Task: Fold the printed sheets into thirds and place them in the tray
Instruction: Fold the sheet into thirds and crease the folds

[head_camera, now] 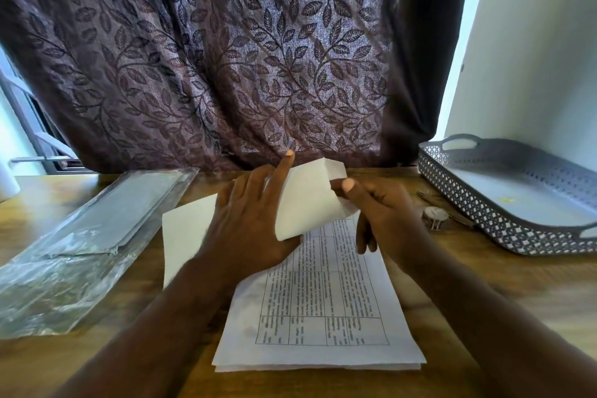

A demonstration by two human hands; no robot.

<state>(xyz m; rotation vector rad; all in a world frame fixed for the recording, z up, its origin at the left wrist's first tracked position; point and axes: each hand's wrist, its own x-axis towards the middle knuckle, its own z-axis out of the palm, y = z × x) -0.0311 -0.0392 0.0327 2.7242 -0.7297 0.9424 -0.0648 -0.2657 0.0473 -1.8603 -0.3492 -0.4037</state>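
A stack of printed sheets (323, 317) with a table of text lies on the wooden desk in front of me. Above its far end I hold one white sheet (307, 197) curled over, blank side up. My left hand (252, 223) lies flat on that sheet with the index finger raised. The sheet's right edge is pinched between the thumb and fingers of my right hand (381, 213). A grey perforated tray (478, 203) with handles stands at the right, its white floor bare apart from a small yellow speck.
A crinkled clear plastic sleeve (80, 242) with grey contents lies at the left of the desk (484, 287). A small round white object (434, 216) and a thin pen-like thing sit beside the tray. A patterned curtain (226, 58) hangs behind the desk.
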